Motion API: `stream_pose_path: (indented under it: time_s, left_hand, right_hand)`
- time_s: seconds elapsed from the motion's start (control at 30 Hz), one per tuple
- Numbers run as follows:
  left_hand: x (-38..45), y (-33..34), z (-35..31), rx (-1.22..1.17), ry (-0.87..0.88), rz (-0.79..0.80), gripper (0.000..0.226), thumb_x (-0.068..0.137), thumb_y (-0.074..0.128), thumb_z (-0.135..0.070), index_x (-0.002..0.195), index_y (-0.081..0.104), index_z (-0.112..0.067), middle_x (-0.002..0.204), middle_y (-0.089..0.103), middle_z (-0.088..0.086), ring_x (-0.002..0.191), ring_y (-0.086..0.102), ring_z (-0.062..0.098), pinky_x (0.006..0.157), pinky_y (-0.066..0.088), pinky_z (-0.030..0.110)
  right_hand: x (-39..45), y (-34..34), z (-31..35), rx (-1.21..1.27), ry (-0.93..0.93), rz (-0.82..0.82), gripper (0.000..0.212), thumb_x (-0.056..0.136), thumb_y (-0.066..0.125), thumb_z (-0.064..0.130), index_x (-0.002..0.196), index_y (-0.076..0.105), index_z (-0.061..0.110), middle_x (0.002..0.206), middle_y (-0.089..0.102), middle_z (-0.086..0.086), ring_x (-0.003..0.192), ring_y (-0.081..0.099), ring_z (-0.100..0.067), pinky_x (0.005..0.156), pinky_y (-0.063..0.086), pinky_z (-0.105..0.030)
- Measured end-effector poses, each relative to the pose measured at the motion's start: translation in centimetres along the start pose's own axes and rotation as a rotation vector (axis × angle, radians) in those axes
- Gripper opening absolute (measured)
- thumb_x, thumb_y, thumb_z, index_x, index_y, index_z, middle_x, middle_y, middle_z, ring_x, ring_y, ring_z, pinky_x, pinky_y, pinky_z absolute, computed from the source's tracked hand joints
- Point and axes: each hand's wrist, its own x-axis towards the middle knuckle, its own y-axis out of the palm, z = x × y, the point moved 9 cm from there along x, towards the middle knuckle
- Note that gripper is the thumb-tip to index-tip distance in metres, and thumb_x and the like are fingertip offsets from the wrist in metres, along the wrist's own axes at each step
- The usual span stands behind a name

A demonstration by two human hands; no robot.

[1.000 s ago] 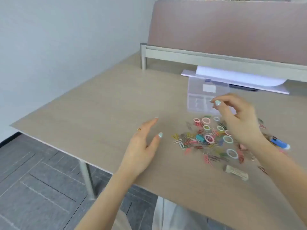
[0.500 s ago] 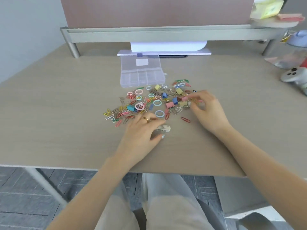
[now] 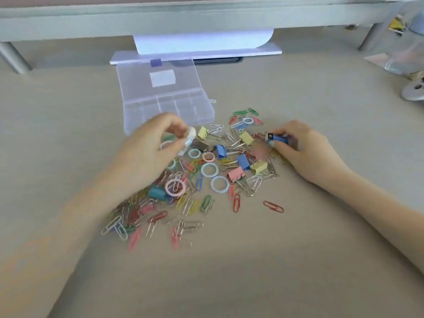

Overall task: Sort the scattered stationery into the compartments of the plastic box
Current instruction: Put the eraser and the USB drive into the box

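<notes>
Pinching a blurred white piece, my left hand (image 3: 158,143) hovers just short of the plastic box (image 3: 167,106); my right hand (image 3: 300,145) grips a blue item (image 3: 277,138); either could slip into the pile.

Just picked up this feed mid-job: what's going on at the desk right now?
A person is sorting a scattered pile of paper clips, rings and binder clips on the desk. The left hand holds a small white item, too blurred to identify, just in front of the open plastic box. The right hand grips a blue object. The visible compartments look empty.
</notes>
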Motion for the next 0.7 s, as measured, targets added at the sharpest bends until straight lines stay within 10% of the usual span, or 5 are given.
stream_pose_path:
  time_s: [0.13,0.23,0.43,0.7]
  left_hand:
    - [3.8,-3.9,5.0,-0.018,-0.112,-0.057,0.022,0.09,0.05,-0.015,0.079,0.045,-0.033,0.087,0.054,-0.013,0.066,0.057,0.005,0.052,0.037,0.007]
    - [5.3,-5.4,7.5,-0.128,-0.173,-0.125,0.021,0.093,0.046,-0.014,0.081,0.044,-0.03,0.088,0.052,-0.014,0.08,0.063,0.026,0.069,0.051,0.032]
    - [8.3,-7.8,10.2,-0.21,-0.306,-0.244,0.009,0.094,0.046,-0.025,0.086,0.048,-0.022,0.079,0.057,0.001,0.045,0.056,0.004,0.049,0.042,0.023]
    - [10.6,-7.4,11.7,0.181,-0.2,-0.144,0.008,0.084,0.059,-0.008,0.086,0.064,-0.014,0.088,0.057,0.001,0.07,0.049,0.014,0.056,0.036,0.019]
  right_hand:
    - [2.6,-0.6,3.4,0.149,-0.059,-0.054,0.016,0.088,0.056,0.02,0.102,0.064,0.021,0.091,0.06,0.007,0.077,0.052,-0.006,0.075,0.043,-0.025]
    - [5.7,0.8,7.9,0.266,-0.121,0.029,0.018,0.089,0.055,0.021,0.103,0.065,0.023,0.085,0.061,0.007,0.064,0.051,-0.002,0.058,0.039,-0.012]
    - [12.2,5.2,16.9,0.283,-0.327,0.184,0.022,0.091,0.051,0.015,0.11,0.063,0.016,0.082,0.055,0.008,0.064,0.047,0.0,0.057,0.034,-0.007]
    - [17.1,8.0,17.0,0.321,-0.266,0.159,0.023,0.09,0.052,0.012,0.109,0.063,0.018,0.098,0.045,0.003,0.078,0.05,-0.011,0.062,0.033,-0.001]
